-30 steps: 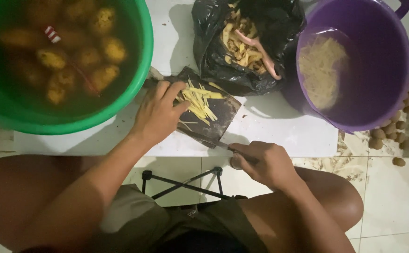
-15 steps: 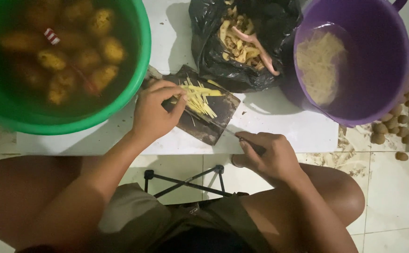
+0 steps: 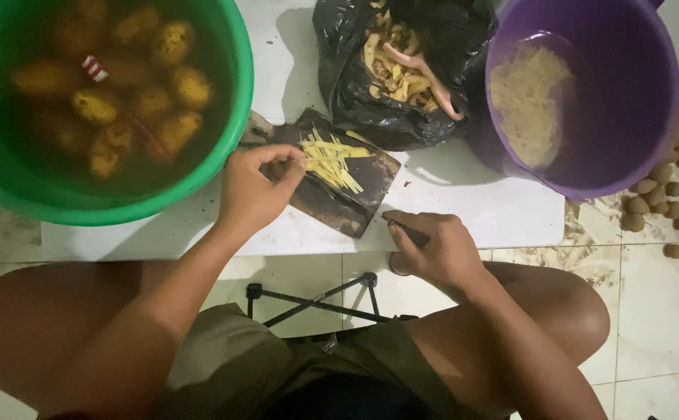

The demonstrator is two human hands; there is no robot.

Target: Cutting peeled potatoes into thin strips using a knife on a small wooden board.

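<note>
Nearest the knees, the right hand curls tightly around a dark handle, probably a knife. Beyond it, the left hand pinches the near ends of the pale potato strips on the dark cutting board. Those strips look light, wet, slippery and brittle; gather them loosely from beneath.

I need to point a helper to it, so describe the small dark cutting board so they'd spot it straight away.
Find the big green plastic tub of water and peeled potatoes at top left. Just right of its rim, on the white mat, lies a small dark, worn rectangular cutting board, set at an angle. It alone carries a pile of pale yellow potato strips, under the left hand.
</note>
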